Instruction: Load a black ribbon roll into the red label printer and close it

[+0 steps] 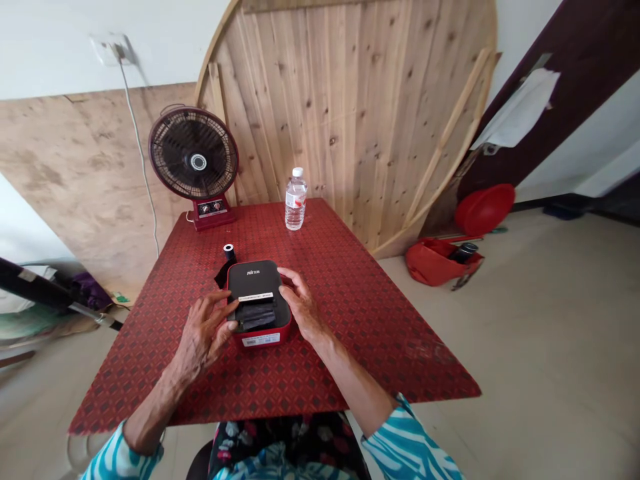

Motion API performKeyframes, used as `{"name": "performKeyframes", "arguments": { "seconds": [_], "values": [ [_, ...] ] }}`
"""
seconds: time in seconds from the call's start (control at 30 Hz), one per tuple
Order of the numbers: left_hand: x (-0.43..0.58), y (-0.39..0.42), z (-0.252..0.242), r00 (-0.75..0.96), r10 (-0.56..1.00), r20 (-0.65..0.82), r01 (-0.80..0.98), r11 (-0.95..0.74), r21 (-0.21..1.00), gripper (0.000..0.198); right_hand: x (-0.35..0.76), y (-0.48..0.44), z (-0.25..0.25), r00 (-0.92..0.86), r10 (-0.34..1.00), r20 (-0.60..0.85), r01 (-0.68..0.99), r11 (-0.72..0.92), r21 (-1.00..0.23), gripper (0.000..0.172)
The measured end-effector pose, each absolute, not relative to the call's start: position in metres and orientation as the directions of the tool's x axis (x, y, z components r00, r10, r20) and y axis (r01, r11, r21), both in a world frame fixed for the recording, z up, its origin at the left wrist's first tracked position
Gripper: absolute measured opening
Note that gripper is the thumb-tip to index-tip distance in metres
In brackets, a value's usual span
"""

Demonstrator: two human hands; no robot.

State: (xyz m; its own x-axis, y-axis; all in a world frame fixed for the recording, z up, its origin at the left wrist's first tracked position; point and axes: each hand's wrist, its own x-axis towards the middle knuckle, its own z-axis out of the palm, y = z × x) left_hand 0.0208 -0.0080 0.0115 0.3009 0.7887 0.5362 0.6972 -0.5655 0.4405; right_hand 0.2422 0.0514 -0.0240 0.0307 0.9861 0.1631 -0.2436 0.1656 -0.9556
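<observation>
A small black-topped machine with a red base (pixel 254 283) lies flat on the patterned red table, looking like a compact printer. Its lid has a white strip, and below that a recess with dark shiny material (pixel 257 315). My left hand (pixel 204 327) is at its left side, index finger by the strip and thumb at the lower left edge. On the right, my right hand (pixel 302 305) grips the side, thumb on the lid and fingers along the edge. Just behind the machine stands a small black roll with a white end (pixel 229 251), beside a dark strip (pixel 223 272).
The red table (pixel 350 333) also bears a maroon fan (pixel 195 157) at the back left and a clear water bottle (pixel 295 200) at the back. A large round wooden board (pixel 350 107) leans behind. A red bag (pixel 435 261) and red basin (pixel 485 208) are on the floor.
</observation>
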Motion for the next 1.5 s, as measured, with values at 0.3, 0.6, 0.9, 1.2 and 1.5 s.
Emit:
{"name": "performKeyframes", "arguments": {
  "seconds": [0.3, 0.6, 0.9, 1.2, 1.5],
  "values": [
    [0.025, 0.006, 0.008, -0.010, 0.999, -0.045, -0.022, 0.045, 0.999, 0.065, 0.240, 0.053, -0.059, 0.147, 0.988, 0.038, -0.373, 0.091, -0.923, 0.041],
    [0.030, 0.015, 0.006, 0.048, 0.990, -0.131, -0.185, 0.138, 0.973, 0.070, 0.245, 0.048, -0.063, 0.082, 0.990, 0.115, -0.219, 0.130, -0.967, 0.038],
    [0.039, 0.013, 0.008, 0.029, 0.982, -0.188, -0.288, 0.188, 0.939, 0.064, 0.245, 0.047, -0.062, 0.094, 0.987, 0.127, -0.184, 0.143, -0.973, 0.032],
    [0.035, 0.015, 0.002, 0.028, 0.987, -0.160, -0.249, 0.162, 0.955, 0.067, 0.244, 0.045, -0.056, 0.104, 0.983, 0.150, -0.183, 0.167, -0.969, 0.032],
    [0.026, 0.024, 0.032, 0.080, 0.984, 0.157, 0.409, -0.176, 0.895, 0.042, 0.244, 0.047, -0.054, 0.102, 0.981, 0.164, -0.166, 0.179, -0.970, 0.030]
  ]
}}
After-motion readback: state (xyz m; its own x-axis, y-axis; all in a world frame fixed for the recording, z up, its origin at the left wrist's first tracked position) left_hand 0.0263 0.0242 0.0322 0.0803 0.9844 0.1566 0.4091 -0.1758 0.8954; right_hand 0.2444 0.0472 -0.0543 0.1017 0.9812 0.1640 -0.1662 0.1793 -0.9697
